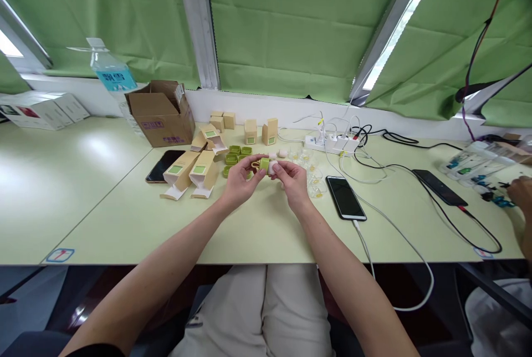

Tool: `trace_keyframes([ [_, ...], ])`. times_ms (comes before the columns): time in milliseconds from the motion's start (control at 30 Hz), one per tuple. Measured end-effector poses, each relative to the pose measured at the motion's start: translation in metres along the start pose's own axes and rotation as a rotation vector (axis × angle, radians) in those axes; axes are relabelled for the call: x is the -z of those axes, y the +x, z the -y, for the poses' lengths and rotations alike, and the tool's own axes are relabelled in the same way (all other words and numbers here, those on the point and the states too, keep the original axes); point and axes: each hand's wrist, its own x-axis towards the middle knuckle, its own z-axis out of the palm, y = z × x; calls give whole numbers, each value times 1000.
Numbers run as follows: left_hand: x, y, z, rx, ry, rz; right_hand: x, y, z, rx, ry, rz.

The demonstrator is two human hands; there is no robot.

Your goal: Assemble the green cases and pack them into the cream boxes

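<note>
Small green case [264,164], likely light, rigid and smooth, best pinched by its sides: held above the table [124,224], left hand [240,178] fingers closed on it, right hand [291,177] pinching its pale end.

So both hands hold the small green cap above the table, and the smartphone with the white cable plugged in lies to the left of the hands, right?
Not quite. In the head view, the smartphone with the white cable lies to the right of the hands, not the left. The left hand and right hand do hold the small green cap above the pale green table.

cardboard cartons [189,171], glossy phone [346,197], smooth table [257,229]
</note>
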Motion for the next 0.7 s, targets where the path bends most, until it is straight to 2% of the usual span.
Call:
trace_keyframes([
  [167, -4, -5, 2, -134, 262, -6, -2, -2, -2, -7, 29, -28],
  [333, -10, -8, 2, -208, 448, 17, -8, -6, -2, 9, -5, -58],
  [433, -13, -9, 5, -208, 450, -20, -14, -9, -3, 15, -63, -47],
  [500, -13, -8, 6, -146, 362, -25, -16, -11, -3, 39, -120, -22],
  [600, -9, -4, 3, -9, 99, 20, -11, -15, -1, 207, -306, -28],
  [700, -2, 0, -5, 106, -135, 65, -1, -18, 2, 567, -584, -20],
])
